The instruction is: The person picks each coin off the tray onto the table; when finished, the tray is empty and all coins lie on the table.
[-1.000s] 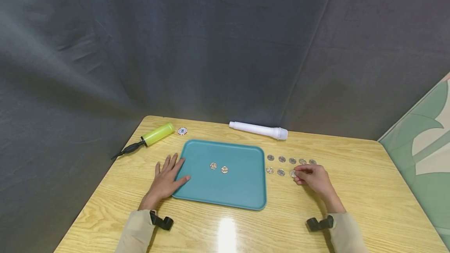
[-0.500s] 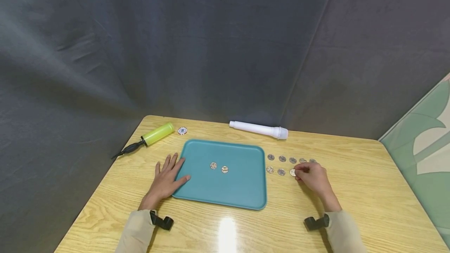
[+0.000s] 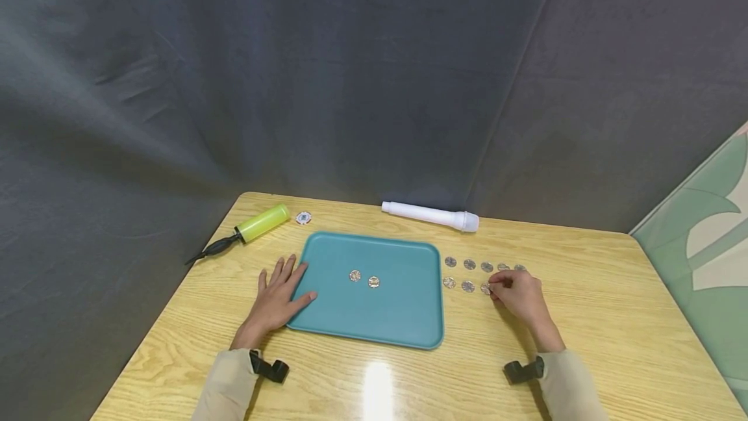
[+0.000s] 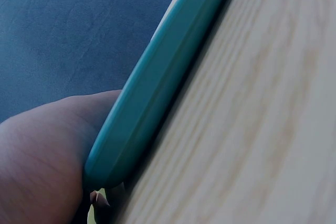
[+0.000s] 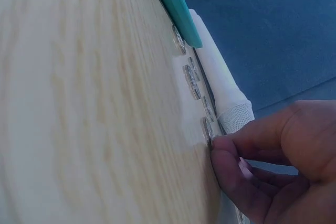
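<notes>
In the head view my right hand [image 3: 519, 299] is at the right end of the front row of silvery, patterned coins, with thumb and forefinger pinching the edge of one coin [image 3: 486, 288]. The right wrist view shows those fingertips at this coin [image 5: 208, 131], low at the wooden tabletop. My left hand [image 3: 278, 299] lies with fingers spread across the left rim of a teal tray [image 3: 386, 323], its thumb on the tray floor. Two coins [image 3: 355, 275] lie near the tray's middle. The left wrist view shows the tray's side wall [image 4: 144, 93] beside that hand.
Behind the front row runs a second row of coins [image 3: 469, 264], its right end partly behind my right hand. A white microphone-shaped stick [image 3: 429, 214] lies at the table's back edge. A yellow-green hand pump [image 3: 263, 223] and a poker chip [image 3: 303, 217] lie back left.
My right hand has shifted slightly left, and the pinched coin has turned from bright to darker and moved a touch left. The left hand and tray stay put.
</notes>
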`<action>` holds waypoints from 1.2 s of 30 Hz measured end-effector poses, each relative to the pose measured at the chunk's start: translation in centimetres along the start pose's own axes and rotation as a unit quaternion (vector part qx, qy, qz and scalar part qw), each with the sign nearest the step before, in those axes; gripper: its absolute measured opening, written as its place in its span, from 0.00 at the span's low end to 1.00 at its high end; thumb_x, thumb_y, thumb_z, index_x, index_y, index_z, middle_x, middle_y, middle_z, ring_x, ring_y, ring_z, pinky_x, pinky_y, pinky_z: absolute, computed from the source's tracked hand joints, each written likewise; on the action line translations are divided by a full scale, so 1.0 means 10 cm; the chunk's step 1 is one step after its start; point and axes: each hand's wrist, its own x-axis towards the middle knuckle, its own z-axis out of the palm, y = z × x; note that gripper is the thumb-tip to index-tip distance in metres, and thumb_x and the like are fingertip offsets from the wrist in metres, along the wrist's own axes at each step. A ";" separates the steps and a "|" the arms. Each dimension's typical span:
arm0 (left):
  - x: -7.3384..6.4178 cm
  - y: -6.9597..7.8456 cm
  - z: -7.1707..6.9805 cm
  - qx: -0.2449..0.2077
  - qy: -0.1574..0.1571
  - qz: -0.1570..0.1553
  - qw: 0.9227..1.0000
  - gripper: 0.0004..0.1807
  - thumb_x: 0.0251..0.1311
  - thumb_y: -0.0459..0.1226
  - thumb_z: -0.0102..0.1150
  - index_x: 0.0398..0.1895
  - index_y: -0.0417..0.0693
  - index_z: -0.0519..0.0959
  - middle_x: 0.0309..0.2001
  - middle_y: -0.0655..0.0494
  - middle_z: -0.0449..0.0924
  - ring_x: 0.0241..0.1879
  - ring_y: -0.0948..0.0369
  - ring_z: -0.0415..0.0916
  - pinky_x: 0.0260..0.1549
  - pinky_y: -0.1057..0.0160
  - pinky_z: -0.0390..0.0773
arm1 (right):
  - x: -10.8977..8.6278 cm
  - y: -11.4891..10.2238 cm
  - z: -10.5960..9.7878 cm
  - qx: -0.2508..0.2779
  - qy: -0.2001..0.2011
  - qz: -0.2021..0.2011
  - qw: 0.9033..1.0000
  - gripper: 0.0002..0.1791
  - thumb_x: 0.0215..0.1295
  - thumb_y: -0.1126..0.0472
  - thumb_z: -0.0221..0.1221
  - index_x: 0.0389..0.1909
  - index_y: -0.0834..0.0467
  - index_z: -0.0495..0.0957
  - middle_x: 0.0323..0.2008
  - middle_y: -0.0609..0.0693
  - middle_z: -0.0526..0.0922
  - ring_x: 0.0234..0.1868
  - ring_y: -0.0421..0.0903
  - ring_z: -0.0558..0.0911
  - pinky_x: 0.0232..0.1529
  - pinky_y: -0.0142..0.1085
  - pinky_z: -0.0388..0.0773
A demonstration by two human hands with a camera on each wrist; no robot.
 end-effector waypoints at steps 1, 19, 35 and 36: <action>0.00 0.00 0.00 0.000 0.000 0.000 1.000 0.42 0.66 0.53 0.58 0.78 0.45 0.59 0.80 0.36 0.48 0.80 0.35 0.39 0.70 0.26 0.34 | 0.00 0.00 0.00 -0.001 0.000 0.000 1.000 0.07 0.64 0.72 0.60 0.38 0.72 0.83 0.31 0.63 0.88 0.26 0.41 0.86 0.26 0.27 0.83; 0.02 -0.03 0.01 0.000 -0.010 -0.005 1.000 0.42 0.67 0.54 0.57 0.79 0.46 0.57 0.80 0.38 0.47 0.80 0.36 0.37 0.71 0.27 0.33 | 0.08 -0.31 -0.07 0.008 0.029 -0.041 0.999 0.09 0.64 0.68 0.60 0.40 0.68 0.85 0.33 0.62 0.88 0.25 0.44 0.85 0.23 0.27 0.79; 0.03 -0.03 0.01 0.004 -0.013 -0.005 1.000 0.42 0.67 0.53 0.57 0.79 0.45 0.57 0.81 0.38 0.46 0.80 0.36 0.37 0.71 0.27 0.33 | 0.20 -0.70 0.19 0.066 -0.006 -0.052 0.996 0.08 0.66 0.67 0.61 0.39 0.67 0.85 0.28 0.61 0.87 0.22 0.44 0.84 0.21 0.30 0.79; 0.03 -0.03 0.01 0.004 -0.013 -0.006 1.000 0.42 0.67 0.53 0.57 0.79 0.46 0.57 0.81 0.38 0.46 0.80 0.36 0.37 0.71 0.27 0.33 | 0.20 -0.72 0.21 0.066 -0.009 -0.054 0.996 0.08 0.66 0.66 0.61 0.39 0.67 0.85 0.28 0.60 0.87 0.22 0.44 0.84 0.20 0.30 0.79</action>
